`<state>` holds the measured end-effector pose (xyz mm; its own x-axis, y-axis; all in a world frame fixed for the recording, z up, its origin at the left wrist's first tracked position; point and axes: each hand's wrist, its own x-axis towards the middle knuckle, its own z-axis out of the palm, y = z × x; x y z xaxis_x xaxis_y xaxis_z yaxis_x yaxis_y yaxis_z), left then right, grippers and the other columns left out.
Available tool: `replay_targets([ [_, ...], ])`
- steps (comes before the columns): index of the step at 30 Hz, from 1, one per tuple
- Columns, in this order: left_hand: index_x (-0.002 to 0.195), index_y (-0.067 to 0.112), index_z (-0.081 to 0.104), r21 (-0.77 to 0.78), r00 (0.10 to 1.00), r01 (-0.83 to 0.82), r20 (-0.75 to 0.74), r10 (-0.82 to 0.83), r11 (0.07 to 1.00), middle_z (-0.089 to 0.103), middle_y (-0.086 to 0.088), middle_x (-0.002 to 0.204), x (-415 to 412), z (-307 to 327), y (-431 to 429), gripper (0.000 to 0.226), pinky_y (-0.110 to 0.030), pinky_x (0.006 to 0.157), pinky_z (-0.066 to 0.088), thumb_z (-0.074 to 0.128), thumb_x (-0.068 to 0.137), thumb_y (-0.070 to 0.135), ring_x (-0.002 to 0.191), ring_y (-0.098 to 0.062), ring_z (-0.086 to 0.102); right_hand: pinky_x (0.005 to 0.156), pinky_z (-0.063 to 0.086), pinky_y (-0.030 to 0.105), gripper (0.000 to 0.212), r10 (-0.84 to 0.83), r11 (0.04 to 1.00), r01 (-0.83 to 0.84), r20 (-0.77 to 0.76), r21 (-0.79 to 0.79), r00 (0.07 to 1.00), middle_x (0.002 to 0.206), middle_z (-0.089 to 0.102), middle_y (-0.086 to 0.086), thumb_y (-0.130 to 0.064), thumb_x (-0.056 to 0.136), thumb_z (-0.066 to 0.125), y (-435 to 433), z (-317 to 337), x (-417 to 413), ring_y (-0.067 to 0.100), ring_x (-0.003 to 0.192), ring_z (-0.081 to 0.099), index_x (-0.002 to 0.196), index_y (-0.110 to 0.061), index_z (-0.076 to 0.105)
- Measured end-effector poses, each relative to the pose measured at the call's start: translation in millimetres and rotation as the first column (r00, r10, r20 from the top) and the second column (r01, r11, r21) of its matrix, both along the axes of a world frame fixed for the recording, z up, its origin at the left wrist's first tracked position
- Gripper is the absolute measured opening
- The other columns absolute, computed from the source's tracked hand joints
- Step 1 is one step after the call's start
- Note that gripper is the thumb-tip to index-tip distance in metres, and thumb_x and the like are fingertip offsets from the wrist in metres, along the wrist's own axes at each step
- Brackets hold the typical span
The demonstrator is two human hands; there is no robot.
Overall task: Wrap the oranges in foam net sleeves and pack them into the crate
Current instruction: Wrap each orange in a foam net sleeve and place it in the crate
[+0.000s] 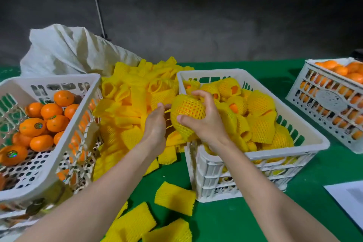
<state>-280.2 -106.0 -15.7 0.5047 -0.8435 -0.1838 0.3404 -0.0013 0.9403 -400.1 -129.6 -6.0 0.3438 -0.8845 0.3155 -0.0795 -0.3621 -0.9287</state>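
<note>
The crates (275, 153) are white moulded plastic, smooth with a faint sheen, and the oranges (51, 111) have glossy, finely pitted peel and shiny foil-like stickers (38, 125). The foam net sleeves (127, 104) look soft, matt and ribbed. The sack (64, 49) is coarse woven material, and the table cover (235, 222) is matt.

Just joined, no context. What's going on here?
A person is sleeving oranges. The right hand grips an orange in a yellow foam net over the middle crate's left rim; that crate holds many wrapped ones. The left hand is at the net's end; its hold is unclear. Bare oranges wait in the left crate, loose sleeves piled between.
</note>
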Motion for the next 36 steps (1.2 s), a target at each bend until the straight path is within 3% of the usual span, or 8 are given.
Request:
replay_targets([
  [3, 0.085, 0.019, 0.056, -0.029, 0.957, -0.018, 0.287, 0.025, 0.999, 0.062, -0.002, 0.078, -29.7, -11.4, -19.9, 0.021, -0.025, 0.055, 0.050, 0.043, 0.101, 0.015, 0.067, -0.018, 0.060, 0.065, 0.035, 0.001, 0.052, -0.140, 0.988, 0.140, 0.006, -0.069, 0.990, 0.104, 0.043, -0.028, -0.025, 0.069, 0.079, -33.1, 6.7, -22.7, -0.017, 0.090, 0.042, 0.104, -0.038, 0.042],
  [8, 0.096, 0.009, 0.058, -0.018, 0.569, 0.161, 0.819, -0.078, 0.987, 0.063, -0.009, 0.086, -66.5, -17.2, -54.0, 0.011, -0.030, 0.064, 0.037, 0.048, 0.095, 0.004, 0.083, -0.030, 0.059, 0.073, 0.030, 0.020, 0.055, -0.373, 0.920, 0.321, -0.252, -0.225, 0.893, 0.116, 0.038, 0.001, -0.021, 0.067, 0.077, -107.1, 16.3, -34.9, 0.017, 0.105, 0.045, 0.112, -0.028, 0.048],
  [13, 0.115, 0.007, 0.059, 0.057, 0.415, 0.183, 0.900, -0.130, 0.981, 0.059, -0.011, 0.094, -64.8, -26.8, -59.6, 0.021, -0.025, 0.061, 0.032, 0.051, 0.096, 0.011, 0.083, -0.027, 0.056, 0.099, 0.036, 0.044, 0.063, -0.363, 0.931, 0.245, -0.760, -0.271, 0.539, 0.138, 0.032, 0.013, -0.022, 0.079, 0.066, -152.6, -7.5, -30.3, 0.038, 0.126, 0.036, 0.136, -0.029, 0.038],
  [21, 0.110, 0.009, 0.064, 0.055, 0.409, 0.161, 0.905, -0.117, 0.985, 0.060, -0.003, 0.093, -62.8, -28.0, -58.0, 0.020, -0.018, 0.066, 0.035, 0.059, 0.093, 0.016, 0.085, -0.014, 0.054, 0.105, 0.025, 0.048, 0.058, -0.577, 0.814, 0.331, -0.592, -0.477, 0.563, 0.144, 0.032, 0.008, -0.046, 0.084, 0.057, -150.3, -13.9, -31.9, 0.033, 0.131, 0.028, 0.137, -0.028, 0.039],
  [26, 0.104, 0.003, 0.063, 0.006, 0.843, 0.161, 0.520, -0.141, 0.987, 0.060, -0.001, 0.074, -32.9, -6.2, -42.5, 0.013, -0.019, 0.051, 0.046, 0.055, 0.093, 0.003, 0.056, -0.009, 0.058, 0.086, 0.036, 0.031, 0.017, -0.444, 0.757, 0.180, -0.292, -0.628, 0.847, 0.100, 0.066, 0.010, -0.017, 0.087, 0.055, -108.6, 8.7, -20.5, 0.029, 0.099, 0.056, 0.095, -0.006, 0.066],
  [30, 0.079, 0.018, 0.061, 0.130, 0.713, 0.154, 0.671, -0.201, 0.979, 0.061, 0.000, 0.068, 25.6, 7.8, -18.2, 0.021, -0.016, 0.047, 0.043, 0.056, 0.092, 0.003, 0.045, 0.001, 0.055, 0.075, 0.045, 0.036, 0.012, -0.107, 0.824, -0.133, -0.382, -0.550, 0.918, 0.089, 0.067, 0.009, -0.015, 0.088, 0.058, -50.3, 4.9, 17.9, 0.025, 0.087, 0.059, 0.089, -0.006, 0.067],
  [34, 0.089, 0.011, 0.064, 0.337, 0.560, 0.101, 0.758, -0.334, 0.936, 0.063, -0.003, 0.073, 82.2, 5.8, 18.1, 0.008, -0.024, 0.055, 0.048, 0.060, 0.091, 0.004, 0.060, -0.010, 0.060, 0.085, 0.047, 0.037, 0.028, 0.045, 0.862, -0.376, -0.687, -0.340, 0.725, 0.116, 0.062, 0.012, -0.023, 0.093, 0.054, -14.1, -18.1, 63.3, 0.030, 0.108, 0.055, 0.117, -0.010, 0.058],
  [36, 0.095, 0.009, 0.063, 0.374, 0.590, 0.045, 0.738, -0.327, 0.926, 0.064, -0.007, 0.081, 110.1, 3.1, 35.6, 0.005, -0.031, 0.062, 0.049, 0.060, 0.091, 0.007, 0.068, -0.016, 0.061, 0.084, 0.046, 0.038, 0.029, 0.081, 0.881, -0.407, -0.770, -0.242, 0.633, 0.118, 0.060, 0.017, -0.021, 0.093, 0.053, 1.0, -35.9, 90.2, 0.035, 0.109, 0.055, 0.118, -0.006, 0.055],
])
